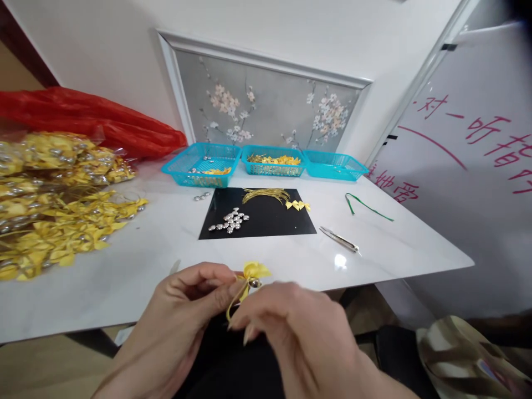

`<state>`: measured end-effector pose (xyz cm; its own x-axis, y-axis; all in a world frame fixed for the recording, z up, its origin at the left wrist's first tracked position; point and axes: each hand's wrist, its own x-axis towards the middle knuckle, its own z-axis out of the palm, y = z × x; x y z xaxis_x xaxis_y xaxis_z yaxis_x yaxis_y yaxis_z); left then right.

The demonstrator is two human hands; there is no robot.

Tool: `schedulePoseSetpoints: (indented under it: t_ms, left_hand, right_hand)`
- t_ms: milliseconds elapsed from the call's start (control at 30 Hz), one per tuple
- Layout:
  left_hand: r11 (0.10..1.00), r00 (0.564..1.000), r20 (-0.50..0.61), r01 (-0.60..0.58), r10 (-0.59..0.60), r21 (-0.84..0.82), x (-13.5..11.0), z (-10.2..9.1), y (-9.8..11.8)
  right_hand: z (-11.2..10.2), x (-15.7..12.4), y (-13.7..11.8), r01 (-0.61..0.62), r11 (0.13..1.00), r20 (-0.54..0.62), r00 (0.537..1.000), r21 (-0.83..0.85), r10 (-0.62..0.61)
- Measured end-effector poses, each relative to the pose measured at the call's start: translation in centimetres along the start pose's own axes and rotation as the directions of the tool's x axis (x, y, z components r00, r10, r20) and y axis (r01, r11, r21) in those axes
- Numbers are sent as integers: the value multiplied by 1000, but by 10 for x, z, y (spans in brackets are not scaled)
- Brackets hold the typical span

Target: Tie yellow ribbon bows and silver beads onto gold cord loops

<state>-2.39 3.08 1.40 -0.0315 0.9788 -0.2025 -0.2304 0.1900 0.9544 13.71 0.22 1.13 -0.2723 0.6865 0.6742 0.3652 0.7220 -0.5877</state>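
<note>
A yellow ribbon bow (256, 270) with a silver bell (254, 283) at its middle is held just past the table's front edge. My left hand (199, 302) pinches the bow from the left between thumb and fingers. From the bow a thin gold cord (230, 311) loops down to my right hand (291, 316), whose fingertips are closed on it. Beyond my hands, a black mat (274, 224) carries a cluster of silver bells (233, 220), a bundle of gold cords (266, 194) and several small yellow bows (298, 205).
Three blue baskets, left (178, 173), middle (274, 169) and right (336, 173), line the back. Tweezers (339, 239) and a green tie (369, 206) lie to the right. Yellow bows with bells (70, 233) are heaped at left, by a red bag (100, 119).
</note>
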Motion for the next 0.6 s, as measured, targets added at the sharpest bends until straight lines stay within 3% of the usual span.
schedulePoseSetpoints:
  t_ms: [100,200,433,600]
  left_hand:
    - [998,998,46,46,-44,-34,-1,0,-2]
    - [992,992,76,102,-97,-70,-2,-2,-5]
    - [974,981,13,196,-196,-114,-2,-3,-6]
    - [986,989,-5,145,-146,-80,-3,-2,-6]
  right_hand:
    - [-7,1,9,47,998,-163,986,52,-37]
    - [-8,-3,14,7,999,-236,972,-34,-15]
    - [-8,-4,14,0,982,-238,970,-190,-46]
    - [-8,-4,13,6,970,-219,974,-243,-61]
